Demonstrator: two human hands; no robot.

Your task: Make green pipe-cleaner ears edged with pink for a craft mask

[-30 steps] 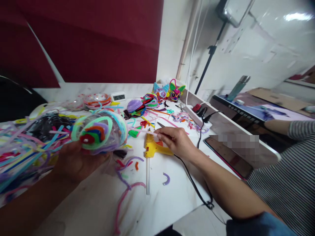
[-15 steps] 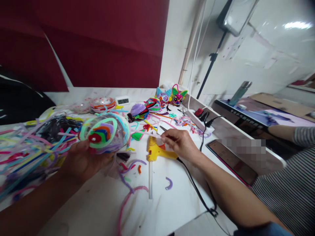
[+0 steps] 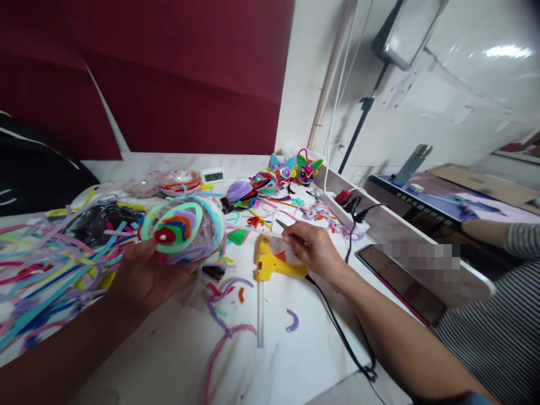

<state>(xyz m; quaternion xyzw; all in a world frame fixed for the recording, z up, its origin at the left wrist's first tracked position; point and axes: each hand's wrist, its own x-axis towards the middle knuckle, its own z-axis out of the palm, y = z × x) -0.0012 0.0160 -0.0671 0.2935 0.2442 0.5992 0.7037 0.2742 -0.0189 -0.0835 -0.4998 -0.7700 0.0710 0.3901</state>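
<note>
My left hand (image 3: pixel 147 273) is wrapped round the underside of a clear rounded piece (image 3: pixel 205 225) covered with coils of coloured pipe cleaner, with a red disc near my thumb. My right hand (image 3: pixel 312 244) pinches slim metal tweezers (image 3: pixel 282 224), their tip pointing up and left. Just below that hand a yellow glue gun (image 3: pixel 272 265) lies on the white table (image 3: pixel 236 371), a clear glue stick (image 3: pixel 260 323) coming out of it toward me. Cut pipe cleaner bits, such as a purple curve (image 3: pixel 292 320), lie around it.
Heaped pipe cleaners (image 3: pixel 50 275) cover the left side. Finished colourful pieces (image 3: pixel 304 169) stand at the back near a small digital clock (image 3: pixel 212 176). A power strip (image 3: pixel 346 211), black cable (image 3: pixel 333 320) and phone (image 3: pixel 400 284) are on the right. A person's striped sleeve (image 3: pixel 523 241) shows beyond.
The view has shifted slightly. Both hands keep nearly the same pose, with the coiled piece in my left hand and the tweezers in my right.
</note>
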